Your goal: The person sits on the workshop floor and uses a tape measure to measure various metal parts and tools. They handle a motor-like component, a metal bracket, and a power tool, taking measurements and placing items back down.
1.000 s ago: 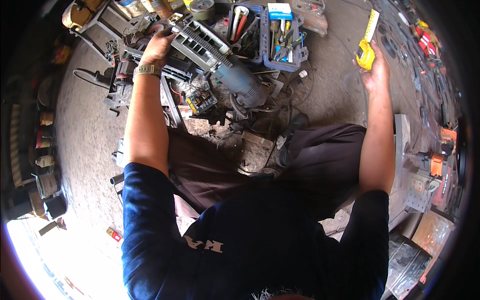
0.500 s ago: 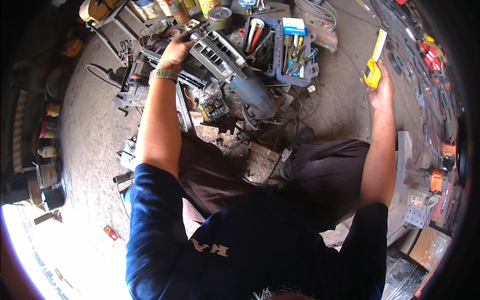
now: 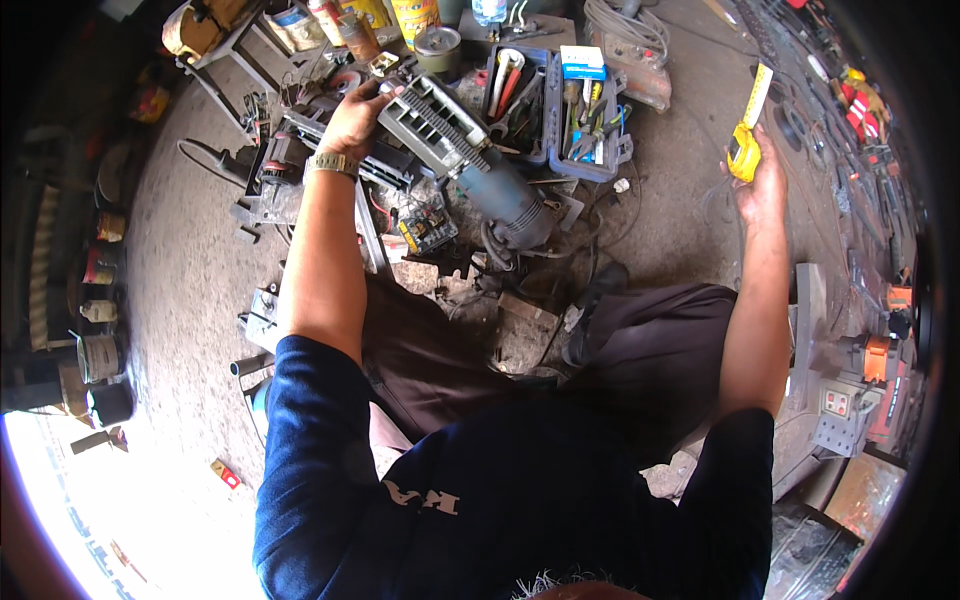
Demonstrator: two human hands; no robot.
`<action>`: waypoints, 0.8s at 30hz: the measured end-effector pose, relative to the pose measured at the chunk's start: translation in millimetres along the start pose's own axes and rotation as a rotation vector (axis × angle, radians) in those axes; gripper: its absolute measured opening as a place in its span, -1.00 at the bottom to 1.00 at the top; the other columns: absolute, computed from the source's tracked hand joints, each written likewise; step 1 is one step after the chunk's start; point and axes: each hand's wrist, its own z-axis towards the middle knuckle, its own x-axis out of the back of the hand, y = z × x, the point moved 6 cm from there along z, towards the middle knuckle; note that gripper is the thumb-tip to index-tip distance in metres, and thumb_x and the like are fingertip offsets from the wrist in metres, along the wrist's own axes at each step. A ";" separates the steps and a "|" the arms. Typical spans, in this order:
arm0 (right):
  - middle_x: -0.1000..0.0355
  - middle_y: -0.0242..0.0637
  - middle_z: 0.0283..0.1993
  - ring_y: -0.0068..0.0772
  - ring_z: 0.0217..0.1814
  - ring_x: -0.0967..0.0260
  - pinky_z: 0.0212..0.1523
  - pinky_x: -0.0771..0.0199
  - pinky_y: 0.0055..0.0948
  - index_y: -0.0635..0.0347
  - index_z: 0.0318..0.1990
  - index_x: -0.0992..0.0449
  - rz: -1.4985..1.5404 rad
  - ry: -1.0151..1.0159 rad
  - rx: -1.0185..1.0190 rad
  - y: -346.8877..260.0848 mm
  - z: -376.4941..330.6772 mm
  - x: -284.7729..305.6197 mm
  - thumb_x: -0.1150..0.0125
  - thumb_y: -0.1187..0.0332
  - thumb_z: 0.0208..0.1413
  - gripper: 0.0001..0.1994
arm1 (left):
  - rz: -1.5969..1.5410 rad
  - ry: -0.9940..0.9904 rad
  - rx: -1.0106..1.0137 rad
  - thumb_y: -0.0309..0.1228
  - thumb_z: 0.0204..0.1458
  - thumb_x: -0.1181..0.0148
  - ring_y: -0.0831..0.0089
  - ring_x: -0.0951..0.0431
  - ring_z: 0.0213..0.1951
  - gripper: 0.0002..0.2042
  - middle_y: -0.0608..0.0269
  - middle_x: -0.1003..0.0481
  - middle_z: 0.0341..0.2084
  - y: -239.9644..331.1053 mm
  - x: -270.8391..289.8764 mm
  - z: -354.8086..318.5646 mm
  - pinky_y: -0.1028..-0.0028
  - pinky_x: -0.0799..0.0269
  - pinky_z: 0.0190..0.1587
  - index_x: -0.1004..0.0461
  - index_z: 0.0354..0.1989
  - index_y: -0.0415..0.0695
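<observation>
My left hand point(image 3: 352, 118), with a watch on the wrist, is closed on the far left end of a heavy power tool point(image 3: 505, 200). The tool has a ribbed grey metal frame and a blue-grey motor housing, and lies slanted toward my knees. Its exact kind is unclear. Out to the right, my right hand point(image 3: 764, 180) grips a yellow tape measure point(image 3: 743, 153), whose short length of blade points away from me. The tape is well apart from the tool. Some fingers of both hands are hidden.
Beyond the tool lies an open blue toolbox point(image 3: 552, 135) with pliers and wrenches. A yellow-and-black electrical part point(image 3: 425, 228) and loose cables lie near my legs. Cans and a round lidded pot point(image 3: 438, 50) stand at the back. A metal bar point(image 3: 808, 320) lies beside my right arm.
The view has shifted slightly. Both hands keep their grips, and the power tool and tape measure stay nearly where they were.
</observation>
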 end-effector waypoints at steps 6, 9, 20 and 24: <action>-0.53 -0.39 -0.11 -0.44 -0.18 -0.45 -0.22 -0.50 -0.25 0.00 0.14 -0.49 0.033 -0.005 0.013 -2.1 3.8 7.8 -0.24 0.08 0.25 -0.62 | 0.022 0.013 0.006 -0.43 0.15 -0.34 0.36 -0.59 -0.08 -0.53 0.10 -0.59 -0.06 1.4 -2.8 -1.9 0.39 -0.51 0.00 -0.42 0.21 -0.32; -0.52 -0.39 -0.11 -0.44 -0.18 -0.45 -0.23 -0.50 -0.25 0.00 0.13 -0.50 0.039 0.006 0.009 -1.8 6.0 8.8 -0.23 0.07 0.25 -0.62 | 0.012 -0.015 -0.023 -0.44 0.15 -0.33 0.36 -0.59 -0.05 -0.57 0.12 -0.60 -0.05 1.5 -3.0 4.7 0.42 -0.49 0.06 -0.44 0.17 -0.33; -0.48 -0.44 -0.04 -0.40 -0.13 -0.42 -0.20 -0.49 -0.19 -0.02 0.19 -0.48 0.037 0.039 -0.011 5.0 17.8 13.8 -0.23 0.04 0.25 -0.57 | 0.214 0.137 -0.158 -0.33 0.14 -0.36 0.40 -0.56 -0.03 -0.64 0.17 -0.61 -0.10 10.8 3.3 0.2 0.44 -0.41 0.13 -0.56 0.01 -0.32; -0.48 -0.44 -0.04 -0.35 -0.14 -0.43 -0.18 -0.47 -0.16 -0.05 0.11 -0.51 0.084 0.023 -0.045 6.3 26.5 18.1 -0.26 0.01 0.23 -0.61 | 0.041 0.135 -0.144 -0.39 0.15 -0.34 0.46 -0.59 -0.08 -0.66 0.19 -0.63 -0.13 3.5 2.0 0.7 0.48 -0.46 0.07 -0.55 0.03 -0.32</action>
